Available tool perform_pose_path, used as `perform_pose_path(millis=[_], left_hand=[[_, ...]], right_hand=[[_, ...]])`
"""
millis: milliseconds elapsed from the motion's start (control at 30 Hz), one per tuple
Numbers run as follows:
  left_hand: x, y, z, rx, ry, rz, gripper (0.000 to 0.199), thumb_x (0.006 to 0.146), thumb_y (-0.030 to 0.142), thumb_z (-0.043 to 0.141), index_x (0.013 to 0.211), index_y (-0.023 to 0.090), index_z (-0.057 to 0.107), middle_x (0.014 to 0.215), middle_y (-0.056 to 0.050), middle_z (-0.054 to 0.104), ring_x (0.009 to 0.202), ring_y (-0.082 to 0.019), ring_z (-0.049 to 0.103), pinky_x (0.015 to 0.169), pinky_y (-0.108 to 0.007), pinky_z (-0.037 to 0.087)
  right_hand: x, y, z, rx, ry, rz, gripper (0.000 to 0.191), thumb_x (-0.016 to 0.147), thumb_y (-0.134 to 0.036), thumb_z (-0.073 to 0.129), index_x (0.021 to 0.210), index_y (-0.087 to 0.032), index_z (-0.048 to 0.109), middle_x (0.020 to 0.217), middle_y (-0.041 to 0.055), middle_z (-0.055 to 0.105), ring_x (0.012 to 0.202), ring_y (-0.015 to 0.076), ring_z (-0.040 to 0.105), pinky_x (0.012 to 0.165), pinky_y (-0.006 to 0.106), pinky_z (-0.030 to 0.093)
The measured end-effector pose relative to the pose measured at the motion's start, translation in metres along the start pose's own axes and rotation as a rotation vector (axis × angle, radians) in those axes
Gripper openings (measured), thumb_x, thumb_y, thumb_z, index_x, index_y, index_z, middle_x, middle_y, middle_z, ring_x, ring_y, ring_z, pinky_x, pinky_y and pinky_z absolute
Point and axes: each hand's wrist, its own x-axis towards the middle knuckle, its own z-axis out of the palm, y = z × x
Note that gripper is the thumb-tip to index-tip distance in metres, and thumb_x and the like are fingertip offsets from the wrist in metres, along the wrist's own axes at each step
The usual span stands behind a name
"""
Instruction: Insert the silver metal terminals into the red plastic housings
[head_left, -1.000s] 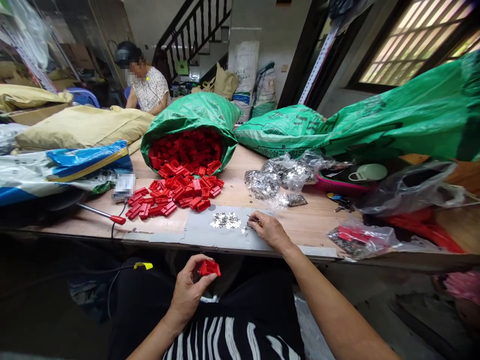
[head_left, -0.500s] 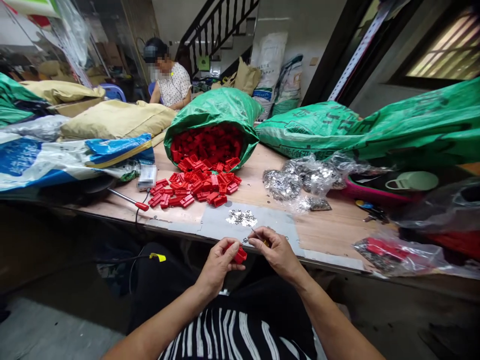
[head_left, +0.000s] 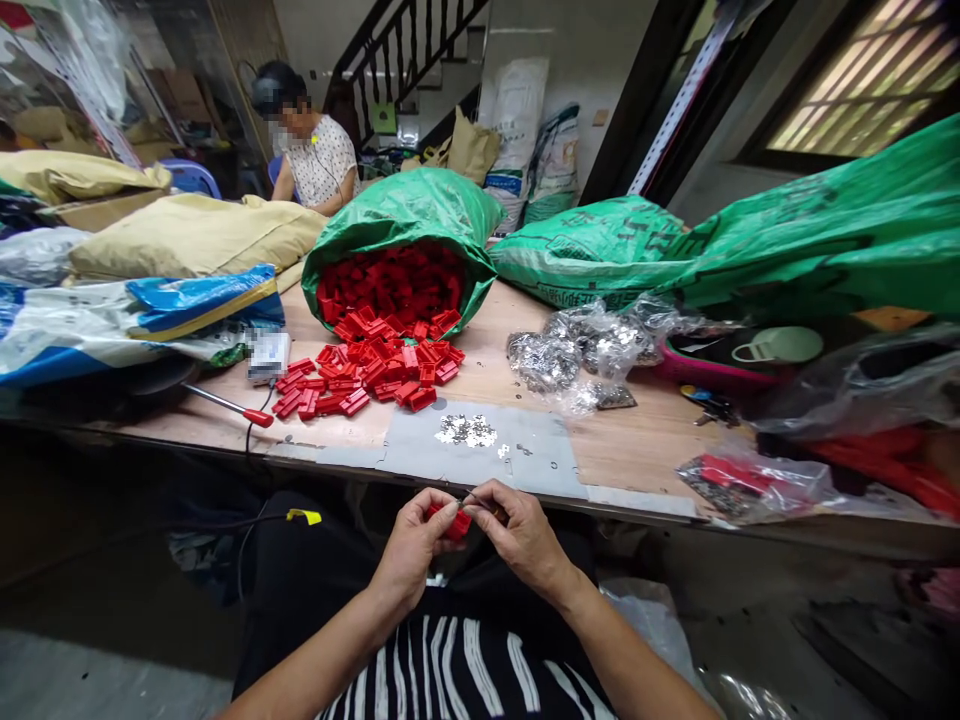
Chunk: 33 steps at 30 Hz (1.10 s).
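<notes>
My left hand (head_left: 417, 535) is closed on a red plastic piece (head_left: 453, 524) in front of the table edge. Close against it on the right, my right hand (head_left: 513, 522) pinches a thin pointed tool (head_left: 475, 499), its handle mostly hidden in the fingers. The tool's tip is at the top of the red piece; whether a small metal part lies there is too small to tell. Beyond the hands, small silvery metal parts (head_left: 466, 431) lie on a grey sheet (head_left: 411, 450). A pile of red pieces (head_left: 367, 372) spills from an open green sack (head_left: 420, 205).
Clear bags of metal parts (head_left: 555, 358) and a pink tray (head_left: 712, 372) are to the right. A red-handled rod (head_left: 256, 416) lies at the left edge. Full green sacks (head_left: 607, 245) and beige sacks (head_left: 195, 232) line the back. A person (head_left: 319, 160) sits beyond.
My right hand has come in against my left hand, bringing the tool onto the red piece. Both hands are slightly lower and farther left in the view, which has itself shifted.
</notes>
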Motion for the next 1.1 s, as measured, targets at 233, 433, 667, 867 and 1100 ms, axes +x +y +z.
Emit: perform_pose_path(millis=[233,433,667,867,1100], left_hand=[[-0.004,0.0,0.002,-0.088,-0.017,-0.057,0.026,0.071,0.035,0.075,0.074,0.014,0.06,0.08,-0.002,0.059,0.07,-0.011,0.055,0.062,-0.026,0.053],[-0.003,-0.001,0.002,-0.118,-0.022,-0.052,0.026,0.069,0.035,0.076,0.072,0.014,0.061,0.08,-0.002,0.059,0.07,-0.011,0.055,0.062,-0.026,0.053],[-0.003,-0.002,0.002,-0.105,-0.023,-0.04,0.025,0.071,0.036,0.075,0.072,0.014,0.062,0.081,-0.002,0.061,0.072,-0.012,0.057,0.064,-0.027,0.054],[0.002,0.001,-0.005,0.098,0.021,0.187,0.03,0.072,0.028,0.073,0.099,0.017,0.066,0.089,-0.004,0.067,0.081,-0.016,0.064,0.08,-0.031,0.054],[-0.003,0.008,-0.01,0.467,0.14,0.541,0.045,0.073,0.023,0.073,0.114,0.027,0.058,0.108,-0.003,0.069,0.098,-0.02,0.066,0.091,-0.032,0.05]], right_hand=[[-0.005,0.006,0.001,-0.057,0.013,-0.032,0.005,0.084,-0.017,0.057,0.08,-0.019,0.059,0.066,-0.002,0.057,0.059,0.011,0.051,0.058,0.021,0.04],[-0.007,0.008,0.002,-0.055,0.017,-0.042,0.004,0.085,-0.018,0.057,0.082,-0.019,0.06,0.067,-0.0018,0.058,0.059,0.0107,0.051,0.057,0.021,0.041],[-0.007,0.008,0.002,-0.064,0.027,-0.06,0.007,0.086,-0.022,0.057,0.081,-0.019,0.06,0.067,-0.0009,0.059,0.059,0.0112,0.052,0.057,0.022,0.042],[-0.002,0.0,-0.014,-0.072,0.072,0.017,0.012,0.088,-0.028,0.055,0.084,-0.019,0.064,0.073,0.0017,0.066,0.062,0.0134,0.057,0.061,0.023,0.046],[-0.001,-0.012,-0.018,-0.101,0.055,0.011,0.011,0.088,-0.027,0.056,0.087,-0.02,0.064,0.077,0.0019,0.067,0.066,0.0144,0.059,0.065,0.024,0.047]])
